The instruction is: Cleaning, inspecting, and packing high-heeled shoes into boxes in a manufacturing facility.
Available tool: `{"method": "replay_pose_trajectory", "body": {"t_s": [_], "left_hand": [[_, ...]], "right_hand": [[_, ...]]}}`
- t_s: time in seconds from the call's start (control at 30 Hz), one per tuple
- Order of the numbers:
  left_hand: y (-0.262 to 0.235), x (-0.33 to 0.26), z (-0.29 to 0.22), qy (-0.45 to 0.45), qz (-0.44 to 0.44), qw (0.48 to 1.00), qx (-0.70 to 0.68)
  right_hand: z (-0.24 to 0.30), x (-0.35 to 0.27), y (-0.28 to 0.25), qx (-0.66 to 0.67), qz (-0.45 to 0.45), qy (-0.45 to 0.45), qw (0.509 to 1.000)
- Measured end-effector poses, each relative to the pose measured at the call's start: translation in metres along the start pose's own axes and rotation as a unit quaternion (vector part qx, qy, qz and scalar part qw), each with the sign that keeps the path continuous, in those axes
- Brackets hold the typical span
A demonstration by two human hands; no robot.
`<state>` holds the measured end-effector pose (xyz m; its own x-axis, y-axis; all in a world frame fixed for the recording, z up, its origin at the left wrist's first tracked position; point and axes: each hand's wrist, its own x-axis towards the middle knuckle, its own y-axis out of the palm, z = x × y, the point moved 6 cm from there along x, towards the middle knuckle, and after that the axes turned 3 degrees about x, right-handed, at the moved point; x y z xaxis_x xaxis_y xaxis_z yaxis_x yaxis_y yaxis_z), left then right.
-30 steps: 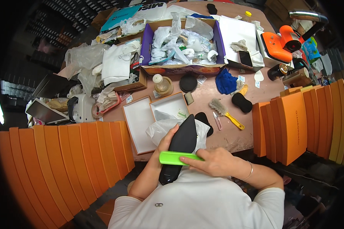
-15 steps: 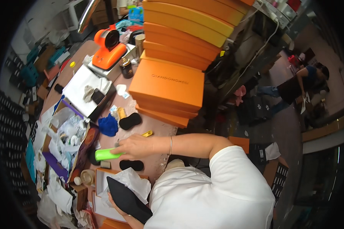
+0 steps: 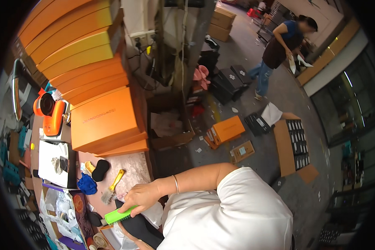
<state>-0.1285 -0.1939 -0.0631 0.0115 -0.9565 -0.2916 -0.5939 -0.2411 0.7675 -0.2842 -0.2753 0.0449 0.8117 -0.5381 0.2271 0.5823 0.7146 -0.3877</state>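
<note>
My right hand point(image 3: 143, 196) is closed around a bright green brush point(image 3: 117, 216) and presses it against a black shoe point(image 3: 141, 228) just in front of my chest. A thin bracelet sits on that wrist. My left hand point(image 3: 130, 238) is mostly hidden: only a strip of it shows under the shoe, holding it from below. White wrapping paper point(image 3: 156, 213) lies beside the shoe. The table edge point(image 3: 133, 164) runs under my right hand.
A stack of orange boxes point(image 3: 100, 116) fills the table's right side. A yellow-handled brush point(image 3: 112, 186), blue cloth point(image 3: 87, 185), black pad point(image 3: 100, 170) and orange device point(image 3: 52, 114) lie near. On the floor: an orange box point(image 3: 227, 129) and an open carton point(image 3: 293, 146). Another person point(image 3: 281, 41) stands far off, holding pale heels.
The view has swung from the table toward the floor on my right. The green brush has stayed in my right hand, back against the black shoe.
</note>
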Motion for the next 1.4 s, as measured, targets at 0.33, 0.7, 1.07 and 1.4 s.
{"method": "replay_pose_trajectory", "body": {"t_s": [0.33,0.7,1.07,1.4], "left_hand": [[0.006,-0.021,0.018,0.012,0.009,1.0,0.016],[0.051,-0.023,0.038,-0.117,-0.096,0.985,-0.077],[0.04,-0.043,0.053,-0.064,-0.164,0.984,0.013],[0.027,-0.052,0.051,0.028,-0.183,0.98,0.075]], "right_hand": [[0.018,-0.053,-0.014,-0.007,-0.049,0.021,0.999],[0.002,-0.082,-0.088,-0.033,0.058,0.031,0.997],[0.002,-0.035,-0.059,-0.195,0.257,-0.057,0.945],[0.025,-0.006,-0.036,-0.276,0.271,-0.131,0.913]]}}
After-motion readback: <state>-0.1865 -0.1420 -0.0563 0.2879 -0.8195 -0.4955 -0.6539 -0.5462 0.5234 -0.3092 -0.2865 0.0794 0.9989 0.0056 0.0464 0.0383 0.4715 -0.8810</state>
